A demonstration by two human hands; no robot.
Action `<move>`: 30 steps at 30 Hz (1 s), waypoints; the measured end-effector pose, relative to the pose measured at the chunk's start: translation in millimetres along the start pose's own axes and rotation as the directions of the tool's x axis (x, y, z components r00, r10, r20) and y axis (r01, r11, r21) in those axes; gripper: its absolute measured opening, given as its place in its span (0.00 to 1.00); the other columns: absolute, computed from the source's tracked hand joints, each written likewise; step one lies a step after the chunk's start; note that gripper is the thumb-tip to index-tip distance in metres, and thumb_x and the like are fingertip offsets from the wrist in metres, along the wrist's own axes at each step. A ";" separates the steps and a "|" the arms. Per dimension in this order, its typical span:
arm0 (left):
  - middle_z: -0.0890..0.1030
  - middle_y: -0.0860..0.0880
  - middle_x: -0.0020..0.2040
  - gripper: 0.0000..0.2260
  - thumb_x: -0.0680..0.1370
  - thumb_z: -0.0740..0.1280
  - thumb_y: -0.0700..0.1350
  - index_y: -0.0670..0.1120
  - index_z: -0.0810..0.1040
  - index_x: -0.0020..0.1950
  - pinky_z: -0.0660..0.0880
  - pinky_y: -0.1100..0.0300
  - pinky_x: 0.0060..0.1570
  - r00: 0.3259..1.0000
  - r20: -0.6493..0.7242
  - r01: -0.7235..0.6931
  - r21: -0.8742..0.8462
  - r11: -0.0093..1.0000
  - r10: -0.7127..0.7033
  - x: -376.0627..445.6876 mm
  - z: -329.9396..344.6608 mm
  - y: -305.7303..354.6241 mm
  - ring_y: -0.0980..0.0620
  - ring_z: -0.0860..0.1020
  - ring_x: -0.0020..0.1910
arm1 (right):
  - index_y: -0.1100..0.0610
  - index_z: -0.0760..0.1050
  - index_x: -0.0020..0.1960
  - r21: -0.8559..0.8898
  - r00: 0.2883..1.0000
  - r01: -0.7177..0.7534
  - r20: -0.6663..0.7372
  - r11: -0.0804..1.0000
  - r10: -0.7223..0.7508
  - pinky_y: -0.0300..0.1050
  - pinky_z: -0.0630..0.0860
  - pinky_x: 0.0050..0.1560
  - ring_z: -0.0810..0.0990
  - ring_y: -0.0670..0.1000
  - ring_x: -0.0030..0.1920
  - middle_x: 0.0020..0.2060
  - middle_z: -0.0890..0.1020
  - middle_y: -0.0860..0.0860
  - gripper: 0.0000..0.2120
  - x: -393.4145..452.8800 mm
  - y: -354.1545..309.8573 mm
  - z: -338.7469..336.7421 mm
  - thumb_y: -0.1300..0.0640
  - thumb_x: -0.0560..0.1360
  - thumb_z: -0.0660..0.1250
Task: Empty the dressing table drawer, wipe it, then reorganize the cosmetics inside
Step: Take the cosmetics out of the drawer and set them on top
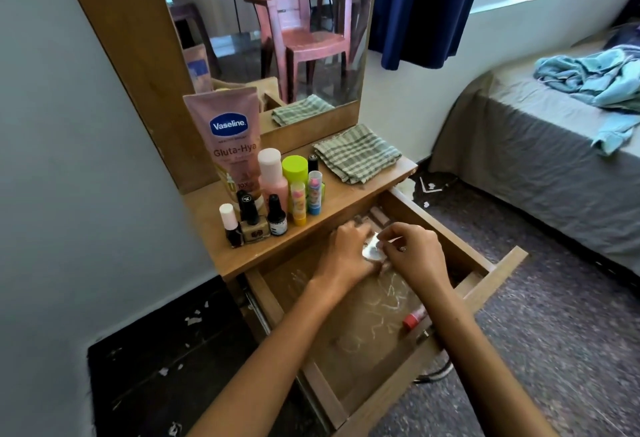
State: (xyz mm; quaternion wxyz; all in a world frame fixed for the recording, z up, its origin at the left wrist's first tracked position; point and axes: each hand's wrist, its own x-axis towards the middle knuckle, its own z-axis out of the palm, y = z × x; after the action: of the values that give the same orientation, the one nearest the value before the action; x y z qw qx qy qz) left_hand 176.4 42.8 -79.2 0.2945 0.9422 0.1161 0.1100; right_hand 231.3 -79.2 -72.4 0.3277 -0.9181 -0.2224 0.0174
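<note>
Left hand: the left hand (348,248) is over the back half of the open drawer (498,265), fingers curled down onto a small shiny packet (371,249); it grips the packet's left side.
Right hand: the right hand (414,253) meets it from the right, thumb and fingertips pinching the same packet's upper edge. The two hands touch at the packet.
Packet: pale, glossy and crumpled, mostly covered by the fingers; what it is cannot be told.
Drawer: pulled well out from under the worktop (332,199), its brown floor marked with whitish streaks and scribbles. A red-capped tube (414,319) lies near the front right corner, just beside the front wall. More small items sit at the far back, under the worktop edge, too dim to tell.
Worktop, left: a tall Vaseline tube (230,139) stands at the back; in front of it a pink bottle (272,177), a green-capped jar (295,166), two lip balms (306,197) and three nail polishes (252,222), all upright and closely grouped.
Worktop, right: a folded green checked cloth (356,152) lies flat near the mirror (277,31), well apart from the bottles.
Room: a bed (540,146) with a blue towel (595,80) stands to the right.
</note>
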 end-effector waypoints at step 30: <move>0.79 0.46 0.58 0.23 0.65 0.78 0.46 0.43 0.80 0.59 0.73 0.73 0.51 0.675 -0.693 0.107 -0.246 0.963 -0.252 -97.2 -157.0 -109.3 0.54 0.75 0.58 | 0.45 0.75 0.58 -0.162 0.765 0.560 0.476 0.812 -0.433 0.38 0.78 0.49 0.79 0.39 0.49 0.49 0.82 0.40 0.11 -40.2 -85.2 5.2 0.45 0.77 0.62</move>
State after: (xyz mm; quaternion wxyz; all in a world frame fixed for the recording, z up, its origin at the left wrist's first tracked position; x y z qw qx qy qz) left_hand 24.1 185.8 -30.1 0.3210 0.7761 0.3034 0.4501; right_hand 160.4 -34.5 -29.2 0.1243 -0.8372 -0.5247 0.0912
